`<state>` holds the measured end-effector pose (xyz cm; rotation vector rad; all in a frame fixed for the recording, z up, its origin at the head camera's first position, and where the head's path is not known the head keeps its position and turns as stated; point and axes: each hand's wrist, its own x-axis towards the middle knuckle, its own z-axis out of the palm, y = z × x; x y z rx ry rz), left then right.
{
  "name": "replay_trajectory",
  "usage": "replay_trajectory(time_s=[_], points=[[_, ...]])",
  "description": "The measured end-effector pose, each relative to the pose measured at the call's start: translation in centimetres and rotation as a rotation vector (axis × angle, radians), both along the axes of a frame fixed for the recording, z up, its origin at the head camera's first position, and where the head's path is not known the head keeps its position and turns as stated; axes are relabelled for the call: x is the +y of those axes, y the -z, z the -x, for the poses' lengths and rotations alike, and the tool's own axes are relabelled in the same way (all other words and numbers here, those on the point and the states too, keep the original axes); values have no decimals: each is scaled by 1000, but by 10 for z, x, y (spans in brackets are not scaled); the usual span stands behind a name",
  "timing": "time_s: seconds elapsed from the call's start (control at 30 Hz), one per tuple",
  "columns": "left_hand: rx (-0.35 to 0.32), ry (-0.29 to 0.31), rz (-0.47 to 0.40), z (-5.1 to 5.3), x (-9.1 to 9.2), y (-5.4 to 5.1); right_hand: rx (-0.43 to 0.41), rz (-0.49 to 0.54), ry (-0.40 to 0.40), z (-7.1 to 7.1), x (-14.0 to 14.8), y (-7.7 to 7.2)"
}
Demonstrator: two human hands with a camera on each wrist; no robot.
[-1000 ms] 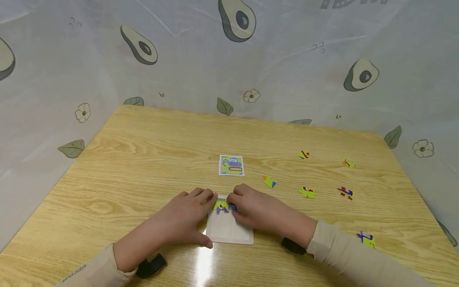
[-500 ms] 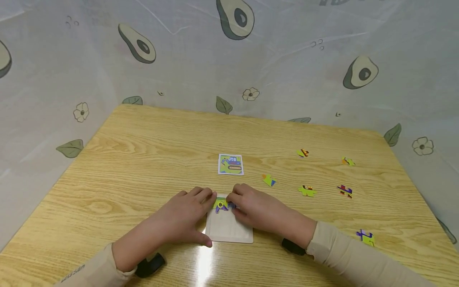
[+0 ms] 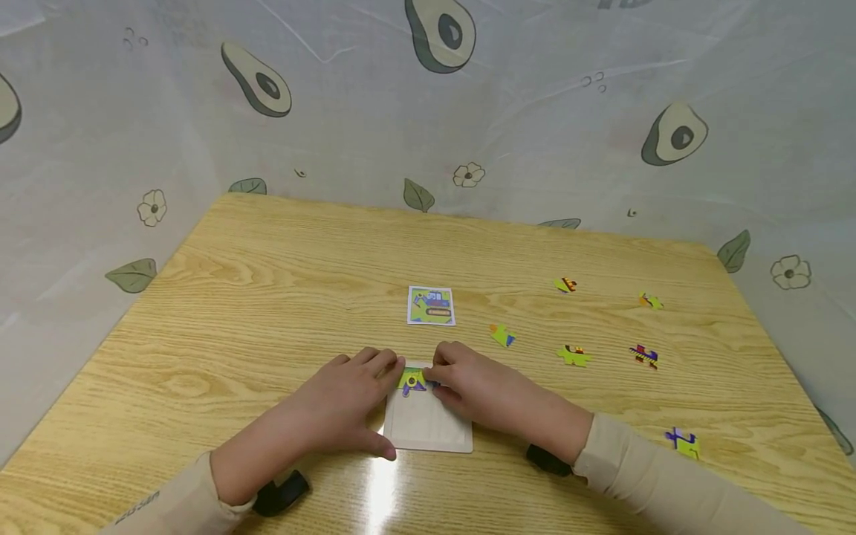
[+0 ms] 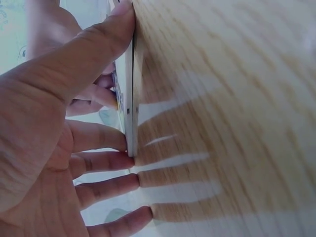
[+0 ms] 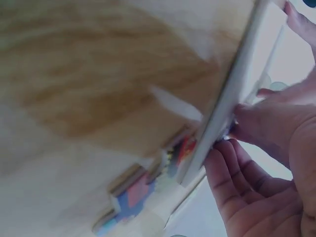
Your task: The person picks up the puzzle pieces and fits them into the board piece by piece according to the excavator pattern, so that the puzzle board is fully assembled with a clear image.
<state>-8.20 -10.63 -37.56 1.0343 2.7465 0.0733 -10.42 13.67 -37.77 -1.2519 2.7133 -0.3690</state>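
Note:
A shallow wooden tray (image 3: 428, 427) lies on the table, a green and purple puzzle piece (image 3: 412, 380) in its upper left corner. Beside that piece the right hand (image 3: 471, 383) pinches another piece between thumb and fingers; only a bluish bit of it shows. Fairly straight fingers of the left hand (image 3: 344, 409) touch the tray's left side near the top, the thumb at the lower left corner. In the left wrist view, the left hand (image 4: 44, 133) rests along the tray's edge (image 4: 129, 94). The right wrist view shows the right hand (image 5: 271, 173) at the tray (image 5: 222, 103).
Behind the tray lies a square picture card (image 3: 431, 306) with a blue excavator. Several loose pieces are spread to the right, including a green one (image 3: 574, 356), a purple and red one (image 3: 645, 357) and a purple and green one (image 3: 683, 443). A patterned cloth hangs behind the table.
The right hand's fingers have shifted slightly over the piece, and less of its blue part shows. The left hand and the tray have stayed in place.

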Motion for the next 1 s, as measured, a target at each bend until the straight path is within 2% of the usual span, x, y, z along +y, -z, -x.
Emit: replay_trajectory(time_s=[0.23, 0.47, 0.53, 0.67, 0.8, 0.9, 1.0], points=[[5, -3, -1, 0, -1, -1, 15, -9, -51, 0, 2, -2], [-16, -10, 9, 0, 2, -3, -85, 14, -23, -4, 19, -8], [-22, -13, 8, 0, 2, -4, -84, 42, -12, -7, 28, -10], [-22, -13, 7, 0, 2, -3, -51, 92, 51, -17, 56, -16], [-21, -1, -8, 0, 4, -1, 18, 79, 178, -31, 95, -21], [-21, -3, -5, 0, 5, -1, 72, 84, 256, -40, 130, -18], [-18, -11, 1, 1, 3, -2, 128, 117, 297, -48, 162, -11]])
